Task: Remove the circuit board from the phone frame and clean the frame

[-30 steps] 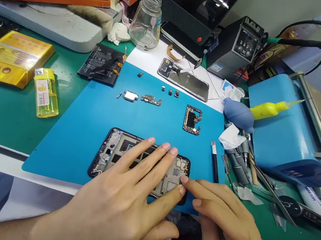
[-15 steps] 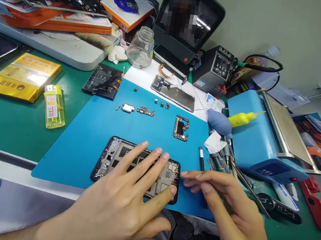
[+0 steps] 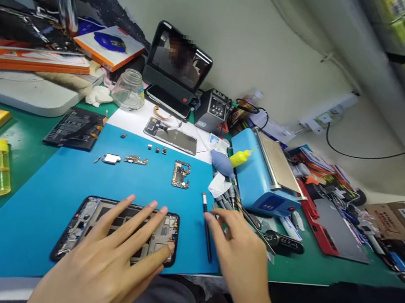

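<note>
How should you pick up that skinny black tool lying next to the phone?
Pinch the black tool around the middle of its thin handle, coming down from above with the right hand, which is closest. It lies flat on the blue mat, its pale tip pointing away, so fingers on its two long sides probably hold best. The left hand rests on the phone frame.

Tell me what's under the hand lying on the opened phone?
Under the left hand is the opened phone frame on the blue mat. Its middle and near edge are covered.
</note>
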The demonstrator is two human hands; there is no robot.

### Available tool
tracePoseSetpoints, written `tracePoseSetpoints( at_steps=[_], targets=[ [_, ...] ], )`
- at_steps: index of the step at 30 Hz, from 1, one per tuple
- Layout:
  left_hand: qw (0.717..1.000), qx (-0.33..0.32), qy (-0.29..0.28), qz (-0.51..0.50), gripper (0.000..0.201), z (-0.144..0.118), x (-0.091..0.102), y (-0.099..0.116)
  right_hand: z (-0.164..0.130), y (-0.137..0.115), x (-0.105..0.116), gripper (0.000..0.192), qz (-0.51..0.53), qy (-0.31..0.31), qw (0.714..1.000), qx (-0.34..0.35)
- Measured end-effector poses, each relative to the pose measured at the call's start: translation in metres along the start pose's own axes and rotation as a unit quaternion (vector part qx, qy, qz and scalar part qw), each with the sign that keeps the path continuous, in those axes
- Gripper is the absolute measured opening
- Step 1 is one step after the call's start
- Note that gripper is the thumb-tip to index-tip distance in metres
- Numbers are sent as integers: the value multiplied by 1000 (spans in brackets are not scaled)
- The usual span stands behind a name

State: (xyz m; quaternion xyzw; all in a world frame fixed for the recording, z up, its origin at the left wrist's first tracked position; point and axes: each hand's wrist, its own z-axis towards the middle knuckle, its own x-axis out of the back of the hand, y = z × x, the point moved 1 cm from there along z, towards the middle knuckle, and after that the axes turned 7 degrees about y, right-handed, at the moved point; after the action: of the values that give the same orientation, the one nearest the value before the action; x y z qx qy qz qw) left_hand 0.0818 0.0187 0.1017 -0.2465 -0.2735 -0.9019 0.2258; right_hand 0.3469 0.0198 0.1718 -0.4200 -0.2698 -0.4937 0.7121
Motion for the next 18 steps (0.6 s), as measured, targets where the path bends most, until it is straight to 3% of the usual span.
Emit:
tracePoseSetpoints(
  at_steps=[3, 6, 11, 14, 15, 16, 18],
  targets=[
    [1000, 6, -3, 1, 30, 2, -3, 1, -2, 1, -15, 36, 23, -10, 998, -51],
    [1000, -14, -10, 14, 33, -6, -9, 0, -6, 1, -13, 31, 89, -4, 989, -115],
    [999, -38, -4, -8, 39, -15, -20, -13, -16, 3, -1, 45, 254, 43, 939, -228],
    [998, -63, -10, 13, 35, -8, -12, -14, -21, -1, -11, 43, 323, 60, 915, -235],
    [992, -110, -52, 35, 33, -5, -7, -11, -23, -4, -15, 42, 336, 64, 911, -229],
    [990, -106, -77, 50, 34, -1, -2, -9, -23, -7, -19, 41, 346, 65, 909, -223],
    [996, -44, -58, 46, 36, 4, 6, -4, -21, -12, -25, 34, 360, 64, 907, -210]
  ],
)
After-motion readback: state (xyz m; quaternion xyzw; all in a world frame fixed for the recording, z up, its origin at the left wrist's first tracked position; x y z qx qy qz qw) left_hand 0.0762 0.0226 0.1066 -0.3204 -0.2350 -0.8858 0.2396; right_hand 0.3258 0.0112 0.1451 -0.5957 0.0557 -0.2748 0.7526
